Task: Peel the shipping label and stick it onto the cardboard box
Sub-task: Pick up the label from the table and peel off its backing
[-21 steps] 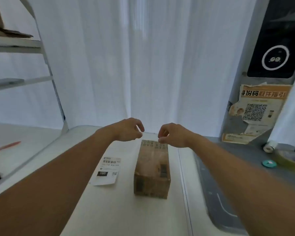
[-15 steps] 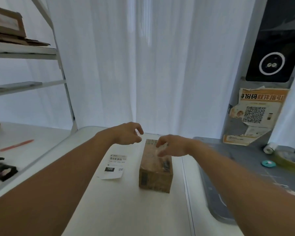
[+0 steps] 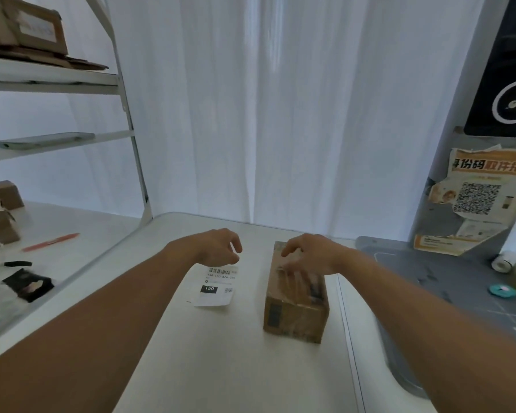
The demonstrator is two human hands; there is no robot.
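Observation:
A small brown cardboard box [image 3: 295, 311] wrapped in clear tape stands on the white table [image 3: 221, 368], near its middle. A white shipping label [image 3: 216, 286] with a barcode and a black "150" patch lies flat on the table left of the box. My right hand [image 3: 309, 256] hovers over the far half of the box's top, fingers spread and pointing down, blurred; I cannot tell whether they touch it. My left hand [image 3: 221, 247] hangs just above the label's far edge, fingers loosely curled, holding nothing.
A white shelf rack [image 3: 125, 120] with cardboard boxes stands at the left, over a lower surface with a red pen [image 3: 52, 241] and a black packet [image 3: 27, 284]. At the right lies a grey mat [image 3: 459, 287] with tape rolls [image 3: 502, 262] and a poster behind.
My right hand has dropped from the box's far edge onto its top. My left hand has come down toward the label. The view has shifted right and tilted.

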